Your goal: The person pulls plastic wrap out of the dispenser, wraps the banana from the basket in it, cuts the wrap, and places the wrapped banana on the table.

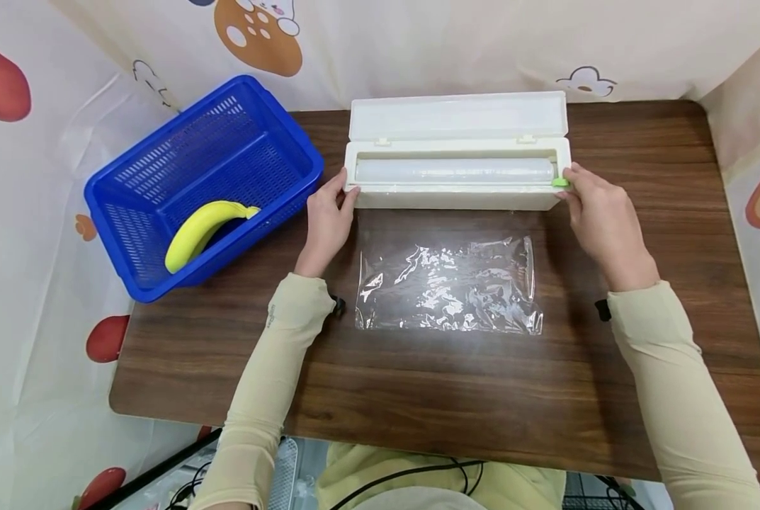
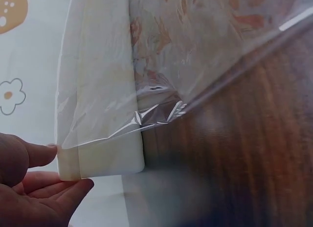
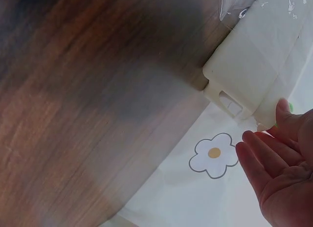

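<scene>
A white cling film dispenser (image 1: 456, 198) lies at the back of the table with its lid (image 1: 458, 117) raised and a roll of film (image 1: 456, 170) inside. A sheet of cling film (image 1: 446, 287) stretches from its front edge over the tabletop. My left hand (image 1: 327, 221) holds the dispenser's left end between thumb and fingers; in the left wrist view the film (image 2: 105, 90) drapes over the box. At the right end, my right hand (image 1: 604, 221) pinches the green slide cutter (image 1: 559, 182) between thumb and forefinger. The right wrist view shows its other fingers (image 3: 266, 156) extended beside the box.
A blue plastic basket (image 1: 204, 117) stands at the table's left, with a yellow banana (image 1: 197, 230) in it. Patterned curtains (image 1: 430, 49) hang behind and beside the brown wooden table (image 1: 450, 389). Black cables (image 1: 411, 471) run below the front edge.
</scene>
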A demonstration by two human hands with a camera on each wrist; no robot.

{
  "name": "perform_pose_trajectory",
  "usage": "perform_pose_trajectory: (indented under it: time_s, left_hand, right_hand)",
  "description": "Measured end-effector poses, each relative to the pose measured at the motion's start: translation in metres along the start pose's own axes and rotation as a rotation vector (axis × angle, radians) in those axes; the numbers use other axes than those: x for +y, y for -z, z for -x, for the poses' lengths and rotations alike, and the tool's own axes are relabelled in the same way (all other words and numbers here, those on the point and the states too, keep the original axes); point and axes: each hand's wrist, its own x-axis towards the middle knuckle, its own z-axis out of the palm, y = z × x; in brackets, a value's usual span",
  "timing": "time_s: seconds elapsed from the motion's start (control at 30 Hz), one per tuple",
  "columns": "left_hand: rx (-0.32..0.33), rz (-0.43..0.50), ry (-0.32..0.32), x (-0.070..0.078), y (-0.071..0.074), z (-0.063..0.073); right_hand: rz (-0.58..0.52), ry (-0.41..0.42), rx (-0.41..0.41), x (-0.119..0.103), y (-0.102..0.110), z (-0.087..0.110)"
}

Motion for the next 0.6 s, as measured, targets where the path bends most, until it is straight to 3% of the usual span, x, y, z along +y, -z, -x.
perform_pose_trajectory:
  time_s: [0.6]
  left_hand:
    - [0.019,-0.001,0.004,0.003,-0.008,-0.026]
  right_hand:
    - [0.02,-0.033,-0.051,0.009,0.001,-0.026]
